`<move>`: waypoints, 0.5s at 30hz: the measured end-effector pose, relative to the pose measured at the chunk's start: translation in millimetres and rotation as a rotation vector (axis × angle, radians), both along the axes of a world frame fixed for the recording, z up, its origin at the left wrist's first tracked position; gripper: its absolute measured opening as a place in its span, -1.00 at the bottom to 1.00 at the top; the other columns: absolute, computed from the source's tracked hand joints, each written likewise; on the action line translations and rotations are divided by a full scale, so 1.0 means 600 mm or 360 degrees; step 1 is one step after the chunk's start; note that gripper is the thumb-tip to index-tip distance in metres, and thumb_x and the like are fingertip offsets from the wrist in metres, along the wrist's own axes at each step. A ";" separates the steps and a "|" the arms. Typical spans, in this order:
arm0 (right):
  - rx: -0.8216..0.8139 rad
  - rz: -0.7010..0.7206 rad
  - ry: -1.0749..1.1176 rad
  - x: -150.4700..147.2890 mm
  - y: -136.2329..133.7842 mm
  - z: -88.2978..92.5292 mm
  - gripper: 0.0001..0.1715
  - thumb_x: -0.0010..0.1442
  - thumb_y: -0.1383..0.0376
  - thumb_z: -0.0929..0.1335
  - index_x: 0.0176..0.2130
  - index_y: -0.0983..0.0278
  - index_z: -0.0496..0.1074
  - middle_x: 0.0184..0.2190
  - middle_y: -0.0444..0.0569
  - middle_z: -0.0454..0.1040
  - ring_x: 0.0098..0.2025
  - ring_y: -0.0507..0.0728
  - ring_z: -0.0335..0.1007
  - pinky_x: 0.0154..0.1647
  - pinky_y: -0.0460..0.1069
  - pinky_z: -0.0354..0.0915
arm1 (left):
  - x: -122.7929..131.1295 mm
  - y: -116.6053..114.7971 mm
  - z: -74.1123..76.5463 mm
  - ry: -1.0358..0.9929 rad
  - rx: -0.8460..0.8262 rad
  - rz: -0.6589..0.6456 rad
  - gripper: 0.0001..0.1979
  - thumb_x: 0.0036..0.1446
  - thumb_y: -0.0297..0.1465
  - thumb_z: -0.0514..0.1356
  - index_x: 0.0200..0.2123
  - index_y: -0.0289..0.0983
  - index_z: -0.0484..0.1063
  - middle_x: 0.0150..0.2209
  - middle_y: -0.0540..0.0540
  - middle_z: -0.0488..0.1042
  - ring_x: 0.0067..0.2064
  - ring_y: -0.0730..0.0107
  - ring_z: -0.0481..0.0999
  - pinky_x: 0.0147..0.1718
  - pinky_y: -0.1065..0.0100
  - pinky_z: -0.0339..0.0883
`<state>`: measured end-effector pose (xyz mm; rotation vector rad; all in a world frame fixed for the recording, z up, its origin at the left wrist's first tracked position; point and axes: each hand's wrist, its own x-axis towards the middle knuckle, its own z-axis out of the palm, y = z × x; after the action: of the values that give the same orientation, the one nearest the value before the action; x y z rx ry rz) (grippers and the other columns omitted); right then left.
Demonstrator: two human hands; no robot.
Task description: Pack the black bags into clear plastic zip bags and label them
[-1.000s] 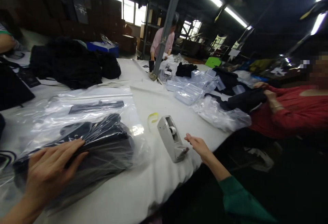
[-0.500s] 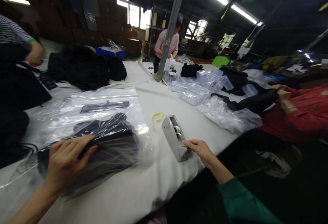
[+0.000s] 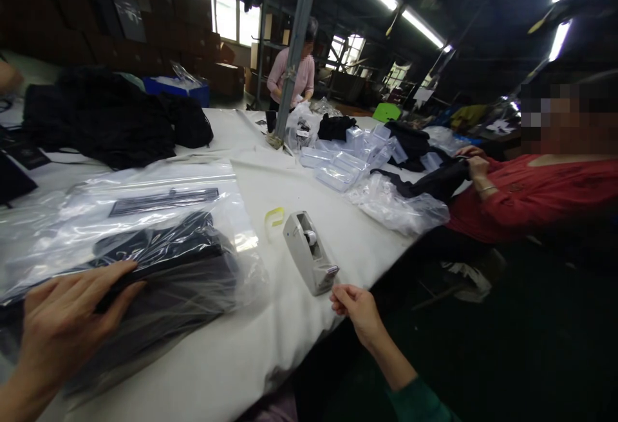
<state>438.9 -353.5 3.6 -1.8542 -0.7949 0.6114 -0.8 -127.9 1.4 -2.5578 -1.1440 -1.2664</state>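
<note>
Left hand: the left hand [image 3: 72,319] lies on the clear bag [image 3: 248,271], fingers stretched side by side, the thumb spread away from them.
Bag: it lies on the white table [image 3: 255,181], with dark folded cloth [image 3: 164,248] inside.
Right hand: the right hand [image 3: 357,309] has thumb and fingertips pressed together, just beside the near end of the dispenser; if thin tape is between them, I cannot tell.
Dispenser: the grey dispenser [image 3: 295,248] stands on the table, right of the bag, with a roll [image 3: 309,238] inside.
Yellow strip: the yellow strip [image 3: 276,217] is near the dispenser, at its left.
</note>
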 end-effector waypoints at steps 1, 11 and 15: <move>-0.0007 -0.0011 0.0002 -0.002 0.000 -0.012 -0.40 -0.01 -0.16 0.40 -0.54 0.34 0.49 -0.61 0.00 0.48 -0.59 0.09 0.36 -0.55 -0.03 0.31 | 0.003 -0.002 0.006 0.0054 0.0019 0.0061 -0.64 0.17 -0.21 0.20 0.03 -0.12 0.42 -0.10 -0.08 0.54 -0.13 -0.05 0.53 -0.06 0.02 0.28; -0.0034 0.0317 -0.0835 -0.015 0.001 0.043 -0.64 0.12 -0.01 0.37 -0.40 0.22 0.53 -0.48 -0.04 0.56 -0.49 0.17 0.45 -0.52 -0.03 0.33 | 0.024 -0.013 0.052 0.0223 0.0170 0.0125 -0.77 0.21 -0.31 0.19 -0.06 -0.17 0.42 -0.15 -0.08 0.60 -0.17 0.21 0.56 -0.09 0.18 0.20; 0.0383 0.1315 -0.1306 -0.120 0.102 0.184 -0.77 0.29 0.18 0.30 -0.29 0.21 0.50 -0.43 -0.05 0.50 -0.39 0.12 0.42 -0.34 -0.03 0.31 | 0.025 -0.017 0.063 0.0168 0.0068 0.0114 -0.78 0.23 -0.31 0.18 -0.06 -0.18 0.42 -0.12 -0.08 0.59 -0.15 0.23 0.55 -0.09 0.18 0.19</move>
<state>366.6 -292.2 114.1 -1.4742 -2.1242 0.1841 14.5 -137.9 38.9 -2.4962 -1.1635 -1.1136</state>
